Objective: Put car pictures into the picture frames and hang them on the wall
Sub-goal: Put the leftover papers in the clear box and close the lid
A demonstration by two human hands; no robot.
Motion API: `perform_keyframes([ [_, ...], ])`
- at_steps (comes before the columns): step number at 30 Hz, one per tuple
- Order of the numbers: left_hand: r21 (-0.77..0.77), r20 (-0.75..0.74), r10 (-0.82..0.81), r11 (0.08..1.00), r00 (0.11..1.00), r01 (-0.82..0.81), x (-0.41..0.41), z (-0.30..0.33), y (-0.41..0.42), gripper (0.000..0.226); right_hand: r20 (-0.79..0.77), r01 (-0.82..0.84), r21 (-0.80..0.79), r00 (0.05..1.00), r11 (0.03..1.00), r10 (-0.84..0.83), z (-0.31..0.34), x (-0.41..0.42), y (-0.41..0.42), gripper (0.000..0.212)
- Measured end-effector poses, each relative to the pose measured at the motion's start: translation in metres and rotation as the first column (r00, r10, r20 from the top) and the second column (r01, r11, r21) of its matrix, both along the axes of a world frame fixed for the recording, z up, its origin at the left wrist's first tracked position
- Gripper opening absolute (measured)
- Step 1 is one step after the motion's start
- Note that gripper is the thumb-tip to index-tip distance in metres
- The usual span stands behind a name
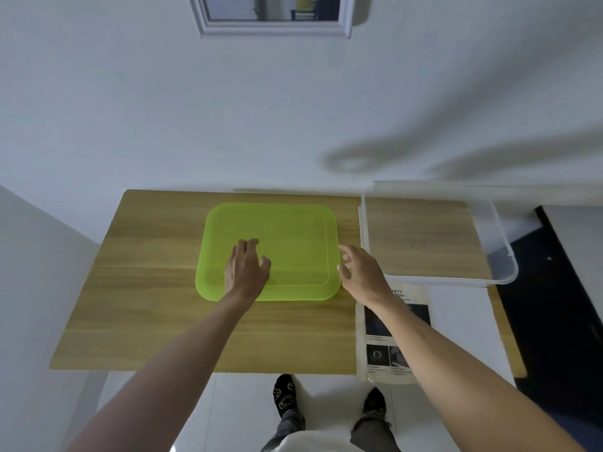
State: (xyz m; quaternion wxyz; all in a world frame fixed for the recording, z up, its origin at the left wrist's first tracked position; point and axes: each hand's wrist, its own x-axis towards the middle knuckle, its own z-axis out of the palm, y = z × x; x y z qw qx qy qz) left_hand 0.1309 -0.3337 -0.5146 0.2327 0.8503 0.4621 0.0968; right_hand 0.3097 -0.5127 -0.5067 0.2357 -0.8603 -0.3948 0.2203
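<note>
A white picture frame (274, 29) hangs on the wall high above the table, cut off by the top edge of the view. A printed sheet with dark car pictures (391, 350) lies at the table's front right, partly under my right forearm. My left hand (246, 270) rests flat, fingers spread, on a green lid (293, 243) in the middle of the table. My right hand (359, 272) hovers at the lid's right edge, fingers apart, holding nothing.
A wooden table (146, 305) stands against the white wall. An empty clear plastic bin (502, 256) sits at its right back corner, overhanging the edge. A dark surface (561, 321) lies to the right of the table. My feet show below the front edge.
</note>
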Motion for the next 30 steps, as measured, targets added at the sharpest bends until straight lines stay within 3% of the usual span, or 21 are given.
perform_keyframes([
  [3,-0.050,0.042,-0.077,0.996,0.996,0.079,0.030,0.004,-0.053,0.036,0.127,-0.168,0.027,0.978,0.985,0.164,0.006,0.018,-0.042,0.036],
  [6,-0.151,-0.029,-0.087,0.985,0.996,0.082,0.057,0.003,-0.107,0.039,0.206,-0.210,-0.040,0.955,0.977,0.214,0.008,0.037,-0.093,0.031],
  [12,-0.349,-0.261,0.046,0.927,0.964,-0.138,0.088,-0.011,-0.201,0.051,0.218,0.032,-0.230,0.976,0.973,0.019,0.003,0.081,-0.198,0.029],
  [17,-0.356,-0.353,0.128,0.897,0.927,-0.260,0.099,-0.025,-0.245,0.073,0.254,0.305,-0.427,0.944,0.851,-0.211,-0.006,0.105,-0.261,0.033],
  [22,-0.296,-0.387,0.178,0.905,0.905,-0.305,0.107,-0.026,-0.273,0.079,0.122,0.349,-0.562,0.932,0.750,-0.342,-0.021,0.106,-0.284,0.063],
  [26,-0.294,-0.356,0.245,0.887,0.902,-0.357,0.114,-0.026,-0.280,0.066,0.046,0.360,-0.549,0.914,0.755,-0.402,-0.024,0.103,-0.282,0.070],
  [30,-0.350,-0.305,0.345,0.826,0.888,-0.441,0.115,-0.032,-0.278,0.061,-0.128,0.438,-0.488,0.820,0.755,-0.558,-0.027,0.106,-0.279,0.074],
])
